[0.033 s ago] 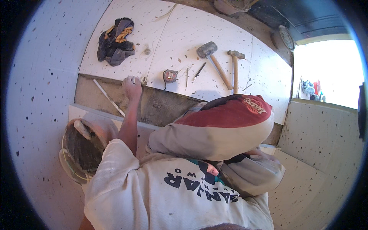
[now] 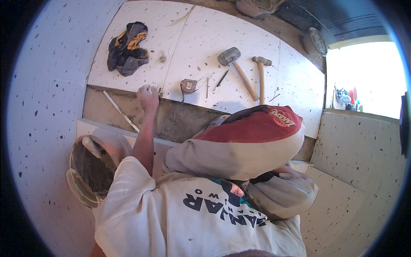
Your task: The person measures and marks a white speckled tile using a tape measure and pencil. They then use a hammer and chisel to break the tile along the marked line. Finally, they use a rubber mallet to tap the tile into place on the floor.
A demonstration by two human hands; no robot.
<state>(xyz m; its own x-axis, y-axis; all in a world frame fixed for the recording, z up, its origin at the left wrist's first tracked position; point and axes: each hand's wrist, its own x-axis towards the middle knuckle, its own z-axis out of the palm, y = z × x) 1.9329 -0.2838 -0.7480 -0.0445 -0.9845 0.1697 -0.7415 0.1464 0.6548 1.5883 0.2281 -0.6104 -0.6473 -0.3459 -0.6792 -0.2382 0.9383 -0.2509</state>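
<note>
My left hand (image 2: 148, 97) reaches forward to the near edge of a white speckled tile (image 2: 165, 25). Its fingers are curled together, and whatever they may hold is hidden. Just to the hand's right on the tile lies a tape measure (image 2: 188, 86). Beyond it are a thin stick (image 2: 207, 87), a dark pencil-like marker (image 2: 221, 79), a rubber mallet (image 2: 243, 77) and a hammer (image 2: 262, 81). A dark and yellow crumpled cloth (image 2: 128, 49) lies farther off on the tile. My right hand does not show.
A strip of bare mortar (image 2: 184, 118) runs between tiles, with a white stick (image 2: 120, 111) across it. At my left stands a bucket (image 2: 117, 147) with dark mix and a rounded handle (image 2: 91, 147) inside. Speckled walls rise on both sides; a bright opening (image 2: 368, 77) is at right.
The whole view has shifted very slightly. My left hand stays at the tile edge, its curled fingers barely moved; the tools lie where they were.
</note>
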